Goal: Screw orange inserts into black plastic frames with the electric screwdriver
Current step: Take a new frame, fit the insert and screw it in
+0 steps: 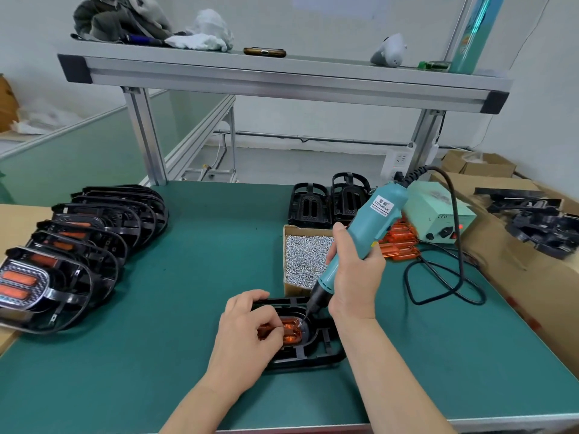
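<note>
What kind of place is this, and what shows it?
Probably a small factory assembly bench: the right hand holds a corded electric screwdriver, beside a box of screws and a row of black frames with orange inserts.

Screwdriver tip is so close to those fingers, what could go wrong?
The screwdriver tip sits on the orange insert right beside fingers of the left hand; if it slips, it might jab them. It leans rather than standing straight, so it could drive crooked. Its cord loops across the table and might snag.
</note>
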Demonstrator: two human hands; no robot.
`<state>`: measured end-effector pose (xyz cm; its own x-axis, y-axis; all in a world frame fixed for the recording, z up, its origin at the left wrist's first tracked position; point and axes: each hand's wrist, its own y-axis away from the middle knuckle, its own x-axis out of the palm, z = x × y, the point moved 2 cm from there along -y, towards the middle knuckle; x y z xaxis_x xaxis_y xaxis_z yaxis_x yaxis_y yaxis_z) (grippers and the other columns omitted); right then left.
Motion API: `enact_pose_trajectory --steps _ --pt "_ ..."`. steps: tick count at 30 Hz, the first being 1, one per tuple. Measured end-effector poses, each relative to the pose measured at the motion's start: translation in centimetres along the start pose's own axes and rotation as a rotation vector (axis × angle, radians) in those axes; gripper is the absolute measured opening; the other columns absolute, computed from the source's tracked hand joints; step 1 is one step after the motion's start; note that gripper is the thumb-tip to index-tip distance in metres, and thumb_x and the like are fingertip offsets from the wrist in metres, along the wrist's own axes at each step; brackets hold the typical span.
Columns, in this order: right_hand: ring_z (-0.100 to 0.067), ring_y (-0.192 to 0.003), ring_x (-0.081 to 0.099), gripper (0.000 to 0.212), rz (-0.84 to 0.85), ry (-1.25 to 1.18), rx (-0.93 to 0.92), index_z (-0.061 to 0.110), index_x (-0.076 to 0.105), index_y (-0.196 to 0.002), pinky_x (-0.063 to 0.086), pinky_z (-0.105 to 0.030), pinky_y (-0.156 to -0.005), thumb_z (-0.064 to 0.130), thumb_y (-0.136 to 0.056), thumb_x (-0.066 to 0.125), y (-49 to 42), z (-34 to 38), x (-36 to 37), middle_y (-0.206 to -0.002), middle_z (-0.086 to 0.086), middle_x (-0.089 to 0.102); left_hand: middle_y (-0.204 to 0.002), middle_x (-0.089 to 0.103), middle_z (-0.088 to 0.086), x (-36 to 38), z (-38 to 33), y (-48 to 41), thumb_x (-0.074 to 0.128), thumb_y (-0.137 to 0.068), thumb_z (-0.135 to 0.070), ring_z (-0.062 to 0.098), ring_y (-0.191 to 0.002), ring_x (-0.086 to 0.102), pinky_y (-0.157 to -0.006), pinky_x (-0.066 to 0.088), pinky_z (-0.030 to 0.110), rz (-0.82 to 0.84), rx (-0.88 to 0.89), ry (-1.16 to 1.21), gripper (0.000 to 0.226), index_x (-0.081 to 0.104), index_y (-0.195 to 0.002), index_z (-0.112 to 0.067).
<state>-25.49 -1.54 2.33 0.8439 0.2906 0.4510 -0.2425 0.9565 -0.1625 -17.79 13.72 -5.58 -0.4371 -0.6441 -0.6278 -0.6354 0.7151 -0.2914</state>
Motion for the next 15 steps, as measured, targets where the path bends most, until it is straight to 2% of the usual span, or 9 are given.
enact_pose_trajectory --steps 6,11,13,15 --pt "-0.009 -0.05 0.05 0.029 0.035 0.021 -0.062 0.013 0.057 -0.091 0.044 -0.021 -0.051 0.03 -0.076 0.076 0.4 -0.1 0.5 -0.059 0.003 0.053 -0.121 0.053 -0.013 0.0 0.0 0.0 0.076 -0.077 -0.013 0.009 -0.119 0.039 -0.1 0.033 0.032 -0.001 0.01 -0.003 0.021 0.066 -0.066 -0.028" --pt "-0.006 -0.049 0.049 0.023 0.083 0.056 -0.059 0.017 0.056 -0.077 0.044 -0.018 -0.05 0.03 -0.078 0.076 0.9 -0.2 0.9 -0.055 0.004 0.053 -0.119 0.052 -0.017 0.1 0.1 0.0 0.076 -0.077 -0.013 0.007 -0.118 0.039 -0.097 0.033 0.03 -0.007 0.01 -0.003 0.021 0.065 -0.067 -0.027" --pt "-0.007 -0.05 0.047 0.022 0.143 0.068 -0.073 0.012 0.058 -0.077 0.043 -0.018 -0.05 0.026 -0.08 0.075 1.2 -0.2 1.4 -0.055 0.005 0.052 -0.118 0.05 -0.022 0.1 0.2 0.1 0.075 -0.077 -0.013 0.006 -0.118 0.037 -0.097 0.031 0.029 -0.006 0.011 -0.002 0.021 0.065 -0.067 -0.027" --pt "-0.01 -0.05 0.045 0.028 0.191 0.093 -0.099 -0.001 0.056 -0.08 0.042 -0.02 -0.05 0.02 -0.083 0.075 1.4 -0.1 1.9 -0.056 0.002 0.05 -0.117 0.047 -0.026 0.2 0.3 0.1 0.075 -0.077 -0.013 0.005 -0.118 0.037 -0.097 0.031 0.028 -0.006 0.015 -0.001 0.021 0.064 -0.067 -0.027"
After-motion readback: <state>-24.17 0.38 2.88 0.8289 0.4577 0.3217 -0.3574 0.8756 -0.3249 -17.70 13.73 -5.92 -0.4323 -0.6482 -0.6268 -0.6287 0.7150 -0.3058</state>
